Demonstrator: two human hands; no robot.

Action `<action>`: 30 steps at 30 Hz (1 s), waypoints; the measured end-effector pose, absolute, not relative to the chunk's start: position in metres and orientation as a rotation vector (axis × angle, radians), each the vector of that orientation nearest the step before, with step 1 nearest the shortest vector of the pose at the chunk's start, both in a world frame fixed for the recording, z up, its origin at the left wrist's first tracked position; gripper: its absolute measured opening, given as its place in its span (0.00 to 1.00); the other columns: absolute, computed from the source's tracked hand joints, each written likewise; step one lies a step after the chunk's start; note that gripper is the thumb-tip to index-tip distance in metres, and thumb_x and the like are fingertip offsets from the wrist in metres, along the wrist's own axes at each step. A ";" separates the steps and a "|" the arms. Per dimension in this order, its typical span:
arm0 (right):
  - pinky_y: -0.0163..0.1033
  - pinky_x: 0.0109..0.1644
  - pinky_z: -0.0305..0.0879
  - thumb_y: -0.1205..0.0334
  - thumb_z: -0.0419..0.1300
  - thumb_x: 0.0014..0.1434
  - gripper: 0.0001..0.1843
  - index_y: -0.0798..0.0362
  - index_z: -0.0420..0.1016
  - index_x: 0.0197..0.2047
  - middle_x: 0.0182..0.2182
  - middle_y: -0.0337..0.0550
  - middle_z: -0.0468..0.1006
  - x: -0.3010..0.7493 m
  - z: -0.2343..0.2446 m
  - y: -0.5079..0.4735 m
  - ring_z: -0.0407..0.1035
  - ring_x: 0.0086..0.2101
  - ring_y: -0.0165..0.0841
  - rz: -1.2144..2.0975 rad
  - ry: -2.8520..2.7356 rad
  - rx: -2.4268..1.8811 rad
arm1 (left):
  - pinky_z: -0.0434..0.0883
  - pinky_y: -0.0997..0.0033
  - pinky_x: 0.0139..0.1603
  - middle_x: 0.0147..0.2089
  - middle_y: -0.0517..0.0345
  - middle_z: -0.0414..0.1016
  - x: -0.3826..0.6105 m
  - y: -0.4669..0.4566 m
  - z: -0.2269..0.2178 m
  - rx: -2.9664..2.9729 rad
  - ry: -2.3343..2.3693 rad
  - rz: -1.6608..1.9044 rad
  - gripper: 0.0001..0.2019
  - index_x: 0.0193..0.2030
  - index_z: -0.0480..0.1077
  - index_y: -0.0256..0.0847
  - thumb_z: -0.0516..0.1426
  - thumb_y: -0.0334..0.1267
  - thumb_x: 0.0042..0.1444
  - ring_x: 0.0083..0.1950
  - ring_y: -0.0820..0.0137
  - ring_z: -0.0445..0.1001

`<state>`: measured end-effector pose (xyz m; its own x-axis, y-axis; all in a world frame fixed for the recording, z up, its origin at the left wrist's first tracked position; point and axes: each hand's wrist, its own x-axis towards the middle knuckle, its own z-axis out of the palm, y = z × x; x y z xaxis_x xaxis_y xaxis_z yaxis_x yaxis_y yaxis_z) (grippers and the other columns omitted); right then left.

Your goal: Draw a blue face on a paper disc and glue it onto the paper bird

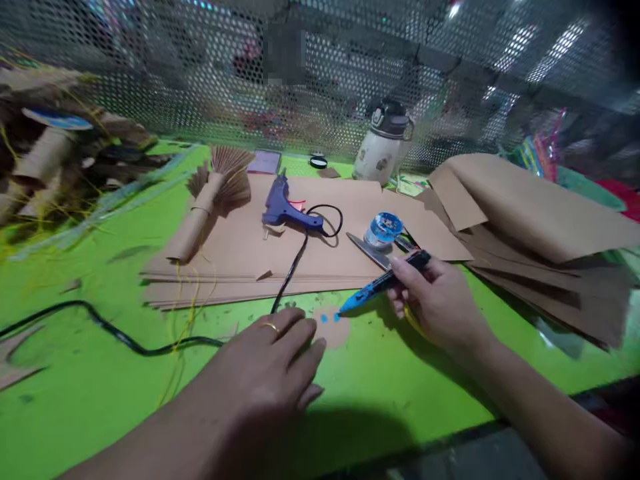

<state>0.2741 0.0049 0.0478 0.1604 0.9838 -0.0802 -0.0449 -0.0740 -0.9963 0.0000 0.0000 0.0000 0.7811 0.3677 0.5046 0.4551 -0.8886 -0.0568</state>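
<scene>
In my right hand [440,300] is a slim dark tool smeared with blue paint, a paintbrush [367,293] by its look. Its blue tip touches a small round brown paper piece [336,333] with two blue dots. My left hand [280,360], a ring on one finger, lies palm down with bent, parted fingers at the paper's left edge and holds nothing. Just beyond my right hand stands a small blue-topped paint jar [384,231]. A pointed metal blade [369,252] lies beside it; a yellow loop shows under the hand, and I cannot tell whether they join.
Brown paper sheets [235,267] bear a blue glue gun [290,210] and a rolled paper piece with a pleated fan [203,217]. A black cord [120,337] crosses the green table. Behind stand a bottle [377,153] and perforated metal screen; folded brown paper [540,207] is right, scraps left.
</scene>
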 end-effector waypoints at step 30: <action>0.32 0.26 0.68 0.51 0.72 0.64 0.12 0.49 0.80 0.42 0.24 0.35 0.76 0.282 0.050 -0.002 0.69 0.24 0.28 1.366 -1.187 -1.228 | 0.80 0.60 0.53 0.47 0.43 0.81 0.003 -0.016 0.033 -2.875 -0.781 -0.578 0.09 0.49 0.76 0.34 0.56 0.35 0.71 0.53 0.56 0.79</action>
<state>0.2820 -0.0019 0.0499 -0.0804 0.9906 -0.1104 -0.0293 -0.1131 -0.9932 0.0031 -0.0161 0.0329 0.7955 0.4661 0.3872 0.5066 -0.8622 -0.0029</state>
